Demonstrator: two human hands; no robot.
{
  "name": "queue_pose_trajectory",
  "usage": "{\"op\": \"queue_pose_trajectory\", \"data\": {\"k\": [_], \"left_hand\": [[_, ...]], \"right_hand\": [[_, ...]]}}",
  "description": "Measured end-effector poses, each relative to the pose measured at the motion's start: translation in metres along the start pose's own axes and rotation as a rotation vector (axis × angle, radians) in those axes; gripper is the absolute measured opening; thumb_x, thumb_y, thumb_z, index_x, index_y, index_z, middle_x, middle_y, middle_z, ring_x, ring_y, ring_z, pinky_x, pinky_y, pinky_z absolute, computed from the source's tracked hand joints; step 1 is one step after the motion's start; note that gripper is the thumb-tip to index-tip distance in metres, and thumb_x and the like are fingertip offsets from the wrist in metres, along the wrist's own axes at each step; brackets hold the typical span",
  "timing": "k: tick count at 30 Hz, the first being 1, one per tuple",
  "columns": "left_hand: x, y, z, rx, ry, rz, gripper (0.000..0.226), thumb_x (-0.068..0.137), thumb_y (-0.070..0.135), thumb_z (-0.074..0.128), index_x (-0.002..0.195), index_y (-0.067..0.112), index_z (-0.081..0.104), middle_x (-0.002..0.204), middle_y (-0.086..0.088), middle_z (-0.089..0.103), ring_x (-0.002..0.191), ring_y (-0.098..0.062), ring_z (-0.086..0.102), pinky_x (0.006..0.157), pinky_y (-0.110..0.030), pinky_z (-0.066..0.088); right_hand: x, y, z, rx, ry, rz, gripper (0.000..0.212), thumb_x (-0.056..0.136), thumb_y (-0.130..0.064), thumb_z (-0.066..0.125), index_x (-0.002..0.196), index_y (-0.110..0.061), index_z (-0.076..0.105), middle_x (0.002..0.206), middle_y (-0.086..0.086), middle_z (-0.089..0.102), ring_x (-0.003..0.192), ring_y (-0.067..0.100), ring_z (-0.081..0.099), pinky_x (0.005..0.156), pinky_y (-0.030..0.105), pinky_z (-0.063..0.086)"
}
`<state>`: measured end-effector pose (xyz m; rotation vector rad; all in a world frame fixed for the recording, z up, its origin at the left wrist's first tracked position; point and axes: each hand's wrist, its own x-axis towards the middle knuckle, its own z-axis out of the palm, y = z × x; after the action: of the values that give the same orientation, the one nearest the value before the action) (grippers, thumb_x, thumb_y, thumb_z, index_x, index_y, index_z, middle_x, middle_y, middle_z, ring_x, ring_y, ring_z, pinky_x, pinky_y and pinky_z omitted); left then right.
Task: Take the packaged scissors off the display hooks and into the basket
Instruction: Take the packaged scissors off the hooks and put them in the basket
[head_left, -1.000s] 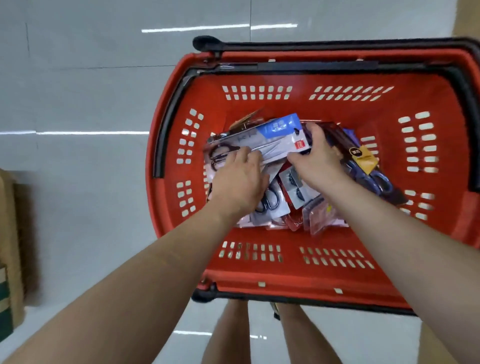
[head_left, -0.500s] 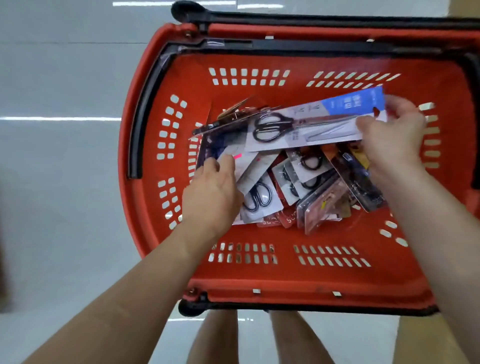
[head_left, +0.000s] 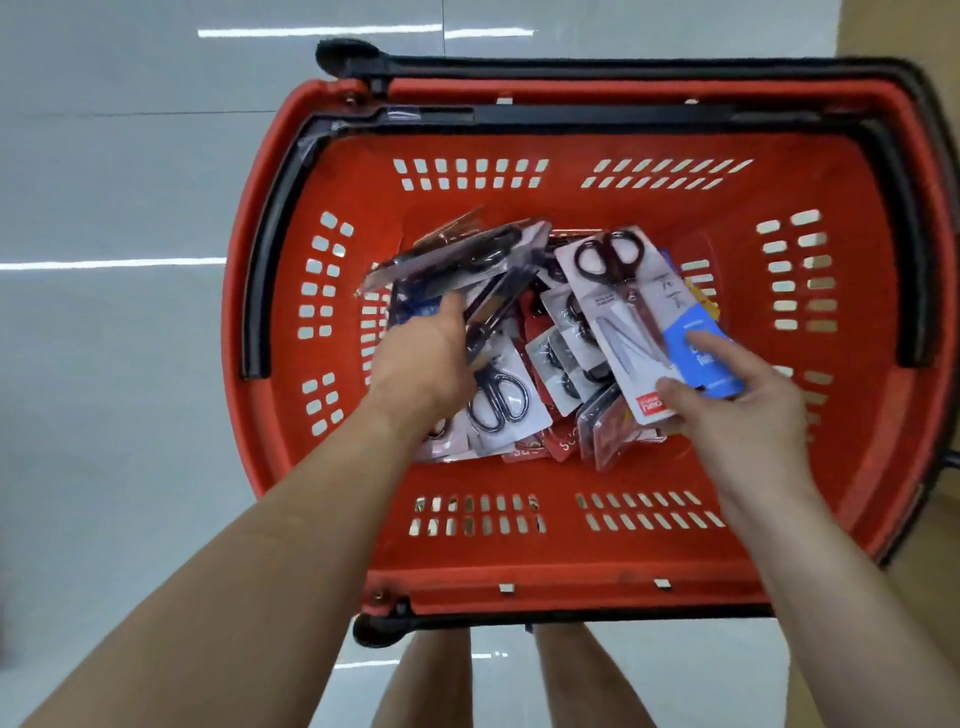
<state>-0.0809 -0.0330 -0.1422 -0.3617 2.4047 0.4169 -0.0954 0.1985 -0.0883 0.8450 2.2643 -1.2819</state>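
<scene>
Plenty of pale grey floor (head_left: 104, 182) all around the red basket (head_left: 566, 571), which fills the middle of the view with its black handle (head_left: 260, 291) folded down along its left rim; both bare forearms come in over the basket's near wall, and the person's legs (head_left: 431, 675) show just below its near edge; down on the basket's bottom sits a loose pile of packaged scissors (head_left: 561, 364), cards overlapping at all angles, one with black-handled scissors (head_left: 498, 400) lying flat towards the basket's near left; over the right half of the basket is a long white-and-blue scissors pack (head_left: 628, 322), tilted, handles pointing at the basket's far wall; a dark scissors pack (head_left: 467, 254) is tipped up over the basket's left half, above the pile; the right hand (head_left: 743, 415) pinches the white-and-blue pack at its blue end, thumb on top, fingers curled beneath; the left hand (head_left: 421, 358) reaches in from the basket's near left, its fingers hidden under the dark pack, so whether it grips I cannot tell.
</scene>
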Motion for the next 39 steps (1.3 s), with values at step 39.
{"op": "queue_pose_trajectory", "data": {"k": [39], "left_hand": [[-0.163,0.035,-0.185,-1.042,-0.117,-0.025,0.046,0.049,0.026,0.086,0.091,0.014,0.072,0.080,-0.001,0.078,0.072,-0.018,0.075,0.060,-0.025,0.057]], "right_hand": [[-0.111,-0.117,-0.098,-0.232,-0.004,-0.416,0.049,0.082,0.004,0.068,0.088,-0.044,0.062,0.091,-0.019,0.056,0.066,-0.002,0.053,0.066,0.010,0.039]]}}
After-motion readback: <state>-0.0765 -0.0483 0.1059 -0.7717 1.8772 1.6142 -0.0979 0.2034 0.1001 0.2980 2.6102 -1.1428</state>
